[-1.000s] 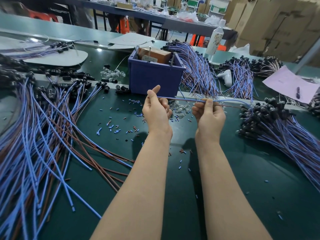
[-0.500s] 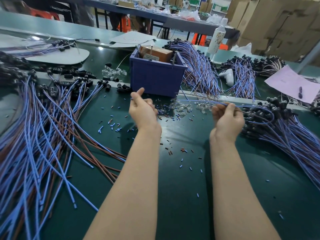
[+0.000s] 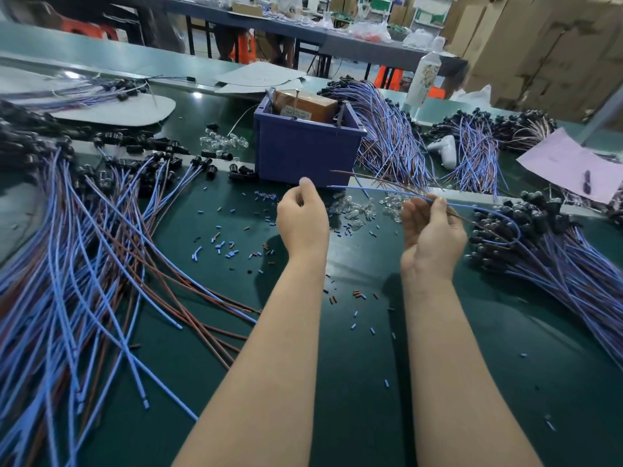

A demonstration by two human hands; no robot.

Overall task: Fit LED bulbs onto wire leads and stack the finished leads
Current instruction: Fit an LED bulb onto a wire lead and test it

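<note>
Right grip (image 3: pixel 433 230) pinches a blue-and-brown wire lead (image 3: pixel 377 191) between thumb and fingers, raised above the green desk (image 3: pixel 371 382). The lead's two free ends stick out leftward in the air, and its other end loops down to the right into the pile of socketed leads (image 3: pixel 553 237). Left grip (image 3: pixel 303 220) hangs apart from the lead with fingers curled and thumb up. Its back faces the camera, so I cannot tell whether anything sits inside it. A second ago this grip held the lead's end close beside the right one. Half a second ago it had let go and swung off left, and now it is back under the middle of the blue bin (image 3: pixel 303 156). Snipped insulation bits (image 3: pixel 229 246) dot the desk just beyond the wrists. Clear LED bulbs (image 3: pixel 357 210) lie between the two grips, in front of the bin. Loose leads (image 3: pixel 84 264) fan across the left side
</note>
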